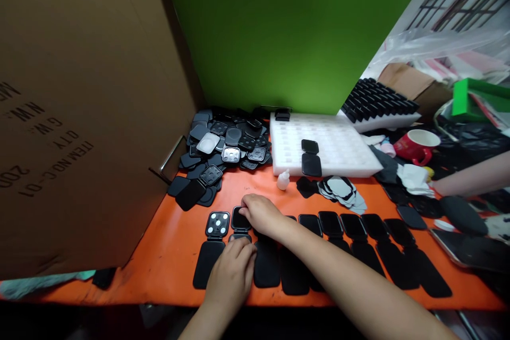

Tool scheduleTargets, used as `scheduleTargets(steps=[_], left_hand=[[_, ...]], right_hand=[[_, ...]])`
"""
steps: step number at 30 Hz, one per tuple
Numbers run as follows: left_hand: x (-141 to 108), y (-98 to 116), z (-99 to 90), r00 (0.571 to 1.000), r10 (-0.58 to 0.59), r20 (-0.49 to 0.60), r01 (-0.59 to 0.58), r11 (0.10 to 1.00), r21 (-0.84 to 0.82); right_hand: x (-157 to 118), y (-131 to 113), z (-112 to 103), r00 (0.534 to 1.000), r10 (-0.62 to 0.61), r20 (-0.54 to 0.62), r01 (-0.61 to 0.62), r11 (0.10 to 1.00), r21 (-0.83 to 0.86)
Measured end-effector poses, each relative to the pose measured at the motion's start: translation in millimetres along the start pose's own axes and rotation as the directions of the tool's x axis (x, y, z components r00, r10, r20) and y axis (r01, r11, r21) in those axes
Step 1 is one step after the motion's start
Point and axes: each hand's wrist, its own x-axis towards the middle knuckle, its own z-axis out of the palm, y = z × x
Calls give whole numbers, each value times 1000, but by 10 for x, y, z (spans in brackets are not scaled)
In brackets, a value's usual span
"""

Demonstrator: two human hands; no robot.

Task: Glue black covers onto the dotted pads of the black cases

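An orange worktop (167, 255) runs under a green back wall (279, 26), with a big brown cardboard sheet (79, 117) leaning at the far left. Beside it lies a loose heap of black hinged plastic cases (225, 141). In front, a row of opened black cases (358, 247) stretches rightward; the leftmost, an open black case with 4 white dots in its lid (217, 224), lies untouched. The next one, a black open case under both hands (240, 221), is in hand: the left hand (233, 273) lies on its lower half with fingers together and pressed flat, and the right hand (261, 213) covers its upper half, fingers curled down onto it. It looks light, stiff and smooth, likely slippery, best taken by its edges near the hinge. Further right sit a small white dropper bottle (283, 180), a white foam tray (330, 146) and a red mug (418, 146).
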Motion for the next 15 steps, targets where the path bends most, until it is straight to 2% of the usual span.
scheduleTargets(steps=[15], left_hand=[[1,-12,21,1000,-7,9,8,1000,-19]], right_hand=[[-58,-41,68,995,16,-102,-26,995,-94]])
